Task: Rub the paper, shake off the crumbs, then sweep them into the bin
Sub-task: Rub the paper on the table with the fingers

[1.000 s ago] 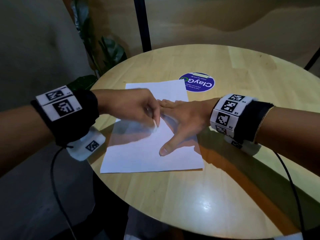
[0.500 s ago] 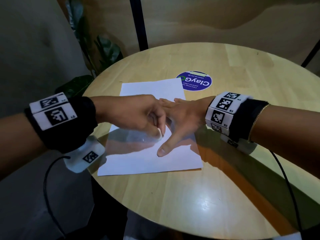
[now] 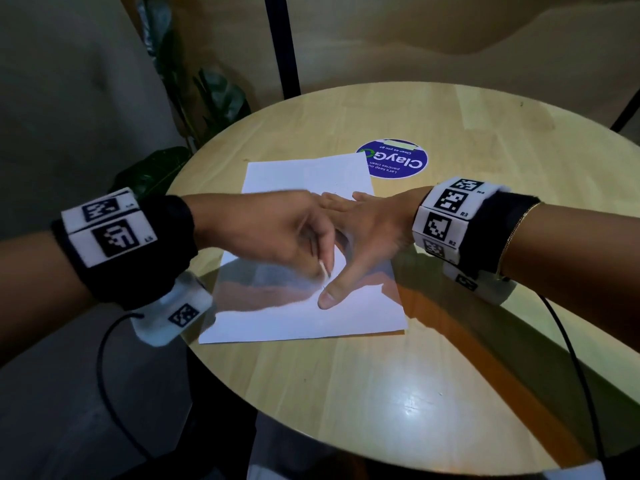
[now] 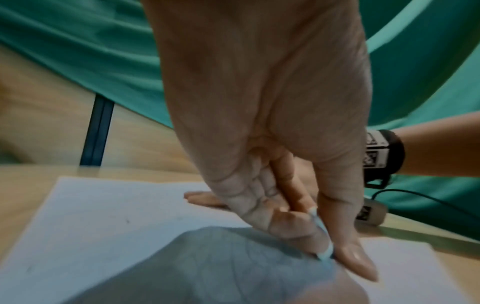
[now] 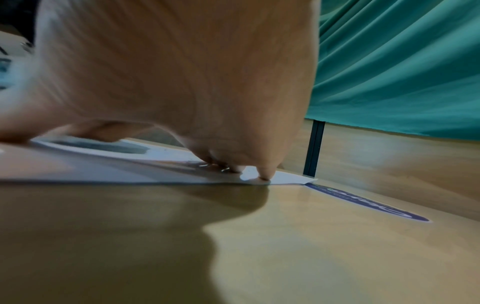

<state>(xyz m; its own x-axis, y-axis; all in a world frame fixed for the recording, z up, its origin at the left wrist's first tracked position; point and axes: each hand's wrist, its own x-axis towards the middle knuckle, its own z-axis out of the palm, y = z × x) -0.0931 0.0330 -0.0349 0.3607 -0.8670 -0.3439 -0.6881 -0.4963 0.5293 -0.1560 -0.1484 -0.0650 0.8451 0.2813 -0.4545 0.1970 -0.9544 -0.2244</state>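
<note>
Paper (image 3: 304,306) lay flat mid-counter (image 3: 381,393), long axis running away from the person; right hand (image 3: 367,233) pressed flat on it, fingers straight and spread, holding nothing. Left hand (image 3: 280,233) pinched a small white eraser (image 3: 325,268) onto the sheet just beside the right thumb, so the rubbing spot was nearest the left hand. Past the paper's far right corner, a blue round sticker (image 3: 393,159) read "ClayG", "Clean as you go"; no bin in view.

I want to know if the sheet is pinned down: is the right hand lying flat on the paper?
Yes, the right hand lies spread, fingers straight, on the paper.
</note>
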